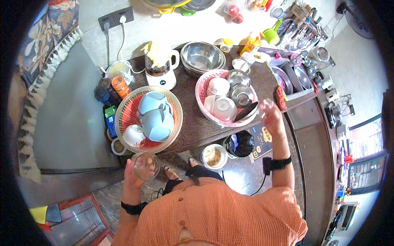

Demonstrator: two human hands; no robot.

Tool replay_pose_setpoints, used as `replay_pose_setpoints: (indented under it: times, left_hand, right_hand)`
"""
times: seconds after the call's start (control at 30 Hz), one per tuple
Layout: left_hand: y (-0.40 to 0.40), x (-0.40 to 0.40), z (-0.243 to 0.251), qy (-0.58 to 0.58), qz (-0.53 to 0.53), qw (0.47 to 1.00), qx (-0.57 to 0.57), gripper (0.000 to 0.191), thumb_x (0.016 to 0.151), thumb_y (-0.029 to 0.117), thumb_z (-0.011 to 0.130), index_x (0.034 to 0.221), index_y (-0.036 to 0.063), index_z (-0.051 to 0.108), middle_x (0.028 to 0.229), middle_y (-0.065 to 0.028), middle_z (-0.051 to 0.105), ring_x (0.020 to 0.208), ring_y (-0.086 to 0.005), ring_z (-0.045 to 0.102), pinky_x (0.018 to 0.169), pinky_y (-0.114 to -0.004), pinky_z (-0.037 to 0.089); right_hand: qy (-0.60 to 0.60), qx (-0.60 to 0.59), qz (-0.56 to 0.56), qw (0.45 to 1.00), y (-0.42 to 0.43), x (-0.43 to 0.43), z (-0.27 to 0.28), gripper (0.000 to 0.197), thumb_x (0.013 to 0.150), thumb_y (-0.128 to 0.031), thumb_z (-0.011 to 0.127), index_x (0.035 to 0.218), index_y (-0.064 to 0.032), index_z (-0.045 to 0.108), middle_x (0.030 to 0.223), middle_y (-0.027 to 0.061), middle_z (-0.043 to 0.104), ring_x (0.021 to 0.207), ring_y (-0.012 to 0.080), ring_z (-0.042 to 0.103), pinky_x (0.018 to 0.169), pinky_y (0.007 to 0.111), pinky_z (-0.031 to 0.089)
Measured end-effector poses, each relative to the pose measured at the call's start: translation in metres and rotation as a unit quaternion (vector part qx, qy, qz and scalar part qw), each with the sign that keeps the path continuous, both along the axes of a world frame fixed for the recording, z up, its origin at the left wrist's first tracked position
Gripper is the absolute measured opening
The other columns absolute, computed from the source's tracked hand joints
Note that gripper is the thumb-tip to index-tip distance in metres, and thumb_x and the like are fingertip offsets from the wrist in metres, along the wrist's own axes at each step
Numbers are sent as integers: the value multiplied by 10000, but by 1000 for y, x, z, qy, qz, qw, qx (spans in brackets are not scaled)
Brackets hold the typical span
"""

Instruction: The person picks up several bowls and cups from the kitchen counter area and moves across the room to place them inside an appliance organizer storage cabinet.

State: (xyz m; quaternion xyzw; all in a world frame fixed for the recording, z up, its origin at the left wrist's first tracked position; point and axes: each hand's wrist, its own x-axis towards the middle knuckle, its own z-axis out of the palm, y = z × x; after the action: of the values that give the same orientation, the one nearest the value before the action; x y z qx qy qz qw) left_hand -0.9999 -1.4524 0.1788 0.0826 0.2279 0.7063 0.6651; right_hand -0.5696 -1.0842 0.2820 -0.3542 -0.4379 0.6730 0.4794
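Observation:
My left hand (137,176) holds a clear glass bowl (146,165) just below the front rim of a red and cream plastic basket (179,123). That basket holds two light blue cups (158,124) and a white bowl (134,135). My right hand (270,118) is raised beside the right rim of a pink plastic basket (201,113). It appears to hold a small clear glass object (265,109), too blurred to name surely. White bowls (224,109), metal or glass bowls (241,96) and a dark brown elongated item (246,111) lie in the pink basket.
Stacked steel basins (203,57) and a blender (161,72) stand at the back of the counter. Bottles (120,87) are at its left, a sink (284,80) at its right. A bin with a black liner (243,144) and a white bucket (214,156) stand on the floor before it.

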Motion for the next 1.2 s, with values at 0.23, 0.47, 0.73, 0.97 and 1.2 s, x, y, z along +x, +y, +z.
replay_pose_setpoints:
  times: [0.23, 0.47, 0.73, 0.97, 1.2]
  left_hand:
    - [-13, 90, 22, 37, 62, 997, 8, 729, 913, 660, 510, 1288, 35, 536, 1141, -120, 601, 1008, -287, 630, 806, -434, 583]
    - [-60, 231, 31, -21, 192, 981, -17, 635, 959, 595, 498, 1306, 66, 543, 1135, -95, 601, 1020, -267, 611, 872, -391, 516]
    - [-197, 411, 22, -59, 396, 915, 54, 619, 967, 592, 482, 1280, 67, 579, 1111, -102, 645, 1016, -280, 644, 901, -440, 515]
    - [-368, 686, 23, -62, 667, 742, 30, 612, 921, 588, 570, 1262, 80, 577, 1069, -78, 658, 970, -238, 647, 885, -445, 540]
    - [-502, 1064, 3, -99, 864, 493, 19, 646, 883, 585, 627, 1231, 42, 587, 1045, -105, 647, 957, -270, 626, 864, -432, 539]
  right_hand:
    - [133, -77, 116, 981, 5, 42, -18, 451, 834, -208, 625, 1246, -50, 530, 1090, 112, 650, 844, 185, 618, 645, 277, 472]
    - [116, -56, 293, 948, -7, 53, -24, 577, 749, -257, 734, 1231, -32, 510, 1106, 129, 579, 966, 203, 580, 739, 306, 482]
    - [34, -157, 580, 799, -151, 36, -74, 476, 769, -191, 752, 1146, -19, 517, 1006, 152, 623, 665, 140, 609, 544, 246, 487]
    - [-117, -60, 804, 580, -388, 107, -103, 314, 783, -31, 591, 1094, -53, 560, 993, 138, 645, 632, 161, 587, 518, 259, 472]
    - [-133, -75, 926, 346, -663, 284, -122, 231, 829, -44, 601, 1053, -69, 547, 973, 119, 643, 644, 133, 564, 519, 270, 464]
